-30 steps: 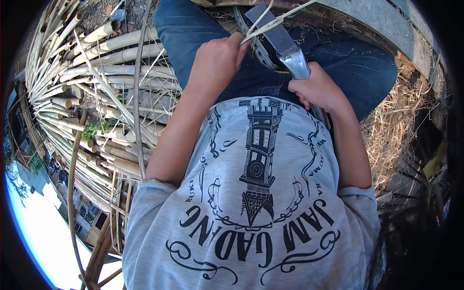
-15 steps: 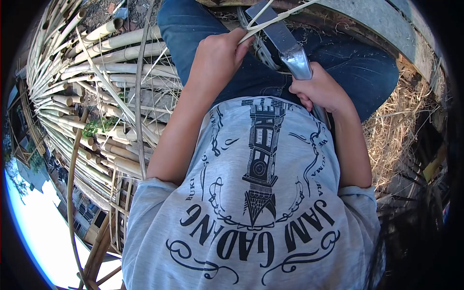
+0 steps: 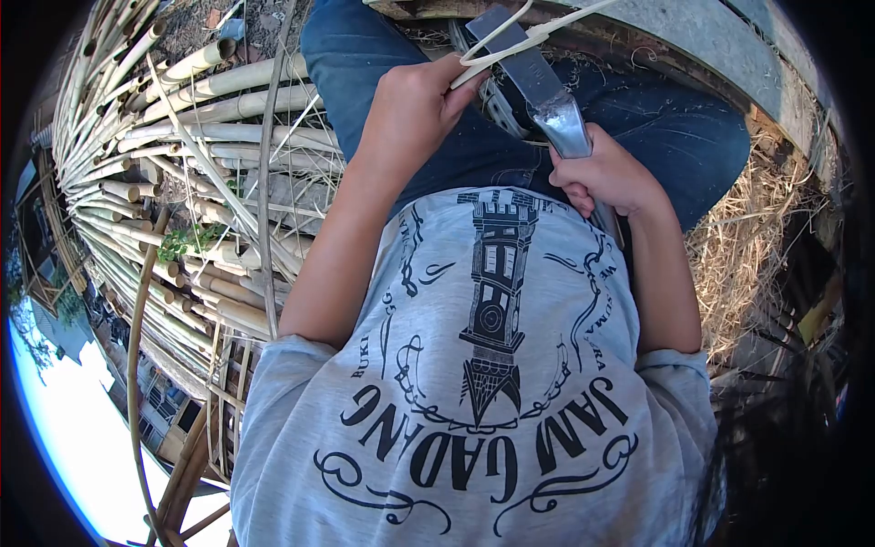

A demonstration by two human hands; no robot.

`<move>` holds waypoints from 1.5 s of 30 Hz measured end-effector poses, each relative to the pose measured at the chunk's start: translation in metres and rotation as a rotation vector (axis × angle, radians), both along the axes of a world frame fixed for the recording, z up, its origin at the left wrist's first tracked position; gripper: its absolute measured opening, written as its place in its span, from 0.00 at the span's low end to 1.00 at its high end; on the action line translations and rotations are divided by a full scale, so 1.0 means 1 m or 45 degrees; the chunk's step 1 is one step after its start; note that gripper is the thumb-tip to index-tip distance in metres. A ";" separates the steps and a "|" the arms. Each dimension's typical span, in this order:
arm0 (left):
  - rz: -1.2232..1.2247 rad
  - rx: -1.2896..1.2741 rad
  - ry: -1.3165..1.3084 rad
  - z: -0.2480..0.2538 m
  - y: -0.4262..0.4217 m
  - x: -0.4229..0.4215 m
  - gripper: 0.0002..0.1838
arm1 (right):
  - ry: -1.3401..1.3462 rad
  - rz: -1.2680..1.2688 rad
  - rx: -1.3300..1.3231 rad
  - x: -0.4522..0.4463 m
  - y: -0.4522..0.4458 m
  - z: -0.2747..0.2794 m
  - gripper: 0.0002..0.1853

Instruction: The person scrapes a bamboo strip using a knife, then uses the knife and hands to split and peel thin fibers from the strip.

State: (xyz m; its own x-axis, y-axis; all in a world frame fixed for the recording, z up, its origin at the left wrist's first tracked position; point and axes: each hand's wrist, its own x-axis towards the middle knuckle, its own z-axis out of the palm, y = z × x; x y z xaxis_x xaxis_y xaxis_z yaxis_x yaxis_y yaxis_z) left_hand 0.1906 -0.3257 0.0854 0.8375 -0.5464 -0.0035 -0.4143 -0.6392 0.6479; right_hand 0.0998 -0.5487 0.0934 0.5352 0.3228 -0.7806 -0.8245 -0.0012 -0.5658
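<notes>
Pinched in my left hand (image 3: 424,96) are thin pale bamboo strips (image 3: 524,44), which stretch to the upper right across the blade. My right hand (image 3: 603,173) is wrapped round the metal handle (image 3: 563,126) of a broad knife. Its wide grey blade (image 3: 519,68) points up and to the left, over my lap, with the strips lying over its upper part. The contact between strips and blade edge is too small to make out.
Many bamboo poles (image 3: 232,105) are stacked at the left. A grey board (image 3: 729,46) crosses the top right. Dry shavings (image 3: 738,264) lie in a heap at the right. My crossed legs in blue jeans (image 3: 351,55) are beneath my hands.
Both hands have shifted slightly to the right. The strips have moved a little over the blade, and the split between them near my left fingers looks wider and more curved.
</notes>
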 end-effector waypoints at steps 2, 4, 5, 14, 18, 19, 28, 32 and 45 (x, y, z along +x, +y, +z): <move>0.004 -0.070 0.004 -0.002 0.001 0.000 0.09 | 0.028 -0.019 0.065 0.000 -0.003 -0.003 0.06; 0.008 -0.147 0.007 -0.002 -0.001 0.000 0.09 | 0.033 -0.046 0.176 -0.002 -0.004 -0.007 0.06; 0.009 -0.116 0.011 0.001 -0.002 -0.001 0.09 | 0.033 -0.044 0.176 -0.002 -0.003 -0.006 0.06; 0.023 -0.097 0.081 0.000 0.000 -0.001 0.11 | -0.121 0.056 -0.013 -0.002 0.001 0.003 0.06; 0.088 -0.388 0.140 -0.007 -0.002 -0.004 0.08 | -0.048 -0.001 0.105 -0.003 -0.002 0.001 0.07; 0.091 -0.389 0.139 -0.008 -0.003 -0.004 0.08 | -0.023 -0.014 0.154 -0.003 -0.003 0.001 0.07; 0.049 -0.436 0.112 -0.017 -0.001 0.000 0.08 | -0.083 0.044 0.030 -0.002 0.003 0.006 0.07; 0.030 -0.400 0.122 -0.021 0.002 0.000 0.08 | -0.045 0.024 0.126 -0.002 0.000 0.003 0.07; 0.018 -0.571 0.159 -0.016 -0.003 0.000 0.07 | -0.040 0.023 0.137 -0.001 0.000 0.012 0.07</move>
State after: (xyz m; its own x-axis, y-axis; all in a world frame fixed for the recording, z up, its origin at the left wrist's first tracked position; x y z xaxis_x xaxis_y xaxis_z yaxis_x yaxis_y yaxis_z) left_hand 0.1907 -0.3292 0.0696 0.8532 -0.5053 0.1293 -0.3090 -0.2898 0.9059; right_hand 0.0985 -0.5490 0.1053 0.5525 0.4138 -0.7235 -0.8065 0.0464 -0.5894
